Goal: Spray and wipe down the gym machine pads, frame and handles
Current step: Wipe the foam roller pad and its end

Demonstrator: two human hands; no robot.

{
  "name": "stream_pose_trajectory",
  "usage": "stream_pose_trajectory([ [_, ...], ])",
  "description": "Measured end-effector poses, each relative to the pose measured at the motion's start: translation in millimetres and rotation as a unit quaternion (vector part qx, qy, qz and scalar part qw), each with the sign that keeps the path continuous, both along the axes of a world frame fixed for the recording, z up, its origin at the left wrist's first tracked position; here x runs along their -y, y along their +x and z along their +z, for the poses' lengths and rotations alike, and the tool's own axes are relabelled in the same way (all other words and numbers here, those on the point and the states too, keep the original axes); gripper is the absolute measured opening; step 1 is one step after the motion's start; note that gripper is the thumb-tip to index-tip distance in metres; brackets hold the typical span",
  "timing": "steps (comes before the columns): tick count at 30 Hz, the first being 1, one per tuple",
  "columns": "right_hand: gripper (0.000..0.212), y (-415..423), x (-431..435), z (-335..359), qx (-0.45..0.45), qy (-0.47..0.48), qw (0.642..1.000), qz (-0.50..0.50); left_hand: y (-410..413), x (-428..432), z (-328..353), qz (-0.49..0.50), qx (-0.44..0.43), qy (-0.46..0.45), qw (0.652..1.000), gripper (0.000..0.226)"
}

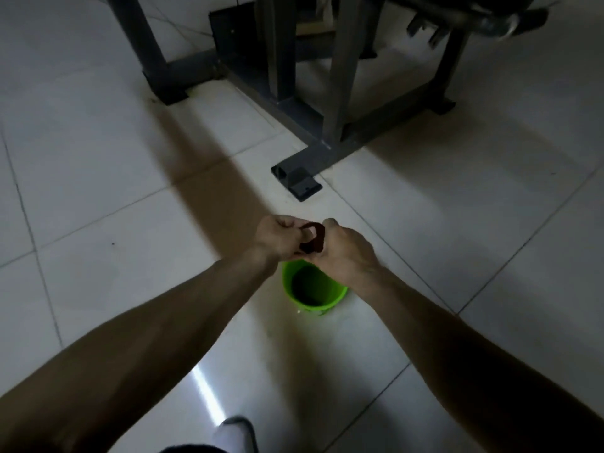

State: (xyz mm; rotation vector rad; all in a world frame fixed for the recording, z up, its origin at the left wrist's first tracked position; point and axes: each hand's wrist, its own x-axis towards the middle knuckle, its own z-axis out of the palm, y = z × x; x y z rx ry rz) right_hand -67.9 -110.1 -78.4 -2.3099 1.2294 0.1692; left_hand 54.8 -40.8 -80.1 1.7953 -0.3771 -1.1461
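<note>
Both my hands meet over a green bucket (322, 304) standing on the tiled floor. Between them is a small dark red cloth (314, 240), bunched and twisted. My left hand (277, 238) grips one end with curled fingers and my right hand (346, 250) grips the other end. The gym machine's grey steel frame (340, 89) stands beyond, its base bars and foot plates (302, 184) resting on the floor. No spray bottle is in view.
White glossy floor tiles (98, 191) spread all around the bucket. A dark weight-stack housing (235, 34) sits at the back of the machine. A metal handle or bar end (490, 21) sticks out top right. My white shoe (237, 433) shows at the bottom.
</note>
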Motion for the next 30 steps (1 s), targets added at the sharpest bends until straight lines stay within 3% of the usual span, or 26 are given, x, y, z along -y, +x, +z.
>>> stream_pose_trajectory([
  [1,0.047,-1.4,-0.4,-4.3,0.015,0.012,1.0,0.003,-1.6,-0.4,-2.2,0.011,-0.006,0.013,1.0,0.007],
  [3,0.039,-3.8,-2.5,-14.4,0.121,0.139,0.982,-0.041,-2.2,-5.3,-7.2,0.014,0.013,0.009,1.0,0.01],
  [5,0.04,-4.4,-5.4,-14.7,0.243,0.295,0.915,-0.132,-2.4,-11.0,-5.7,-0.006,0.065,-0.053,0.996,0.013],
  [7,0.065,-0.7,-6.5,-12.0,0.282,0.382,0.846,-0.242,-2.8,-18.0,-8.7,-0.061,0.204,-0.156,0.964,0.015],
  [8,0.076,1.1,-5.8,-10.4,0.285,0.416,0.812,-0.295,-3.7,-20.1,-13.8,-0.108,0.303,-0.188,0.928,0.028],
  [10,0.077,5.6,-5.1,-9.3,0.292,0.5,0.731,-0.361,-3.8,-24.0,-22.9,-0.19,0.513,-0.183,0.817,0.051],
  [12,0.075,9.6,-4.5,-6.1,0.29,0.565,0.678,-0.37,-1.4,-25.7,-25.4,-0.218,0.63,-0.163,0.727,0.066],
  [14,0.074,11.8,-8.1,-3.5,0.267,0.572,0.693,-0.349,3.4,-26.3,-27.3,-0.216,0.633,-0.156,0.727,0.07],
  [16,0.076,14.9,-11.8,-3.2,0.246,0.545,0.735,-0.32,8.2,-23.9,-27.8,-0.202,0.624,-0.142,0.742,0.071],
  [21,0.082,17.3,-19.7,-10.1,0.191,0.427,0.838,-0.28,11.9,-18.6,-32.8,-0.197,0.647,-0.155,0.72,0.066],
  [26,0.088,16.6,-18.7,-32.7,0.157,0.28,0.918,-0.232,6.8,-16.1,-46.0,-0.199,0.605,-0.115,0.763,0.064],
  [30,0.095,18.7,-14.9,-48.1,0.159,0.207,0.946,-0.193,1.3,-16.5,-46.7,-0.203,0.543,-0.094,0.809,0.061],
])
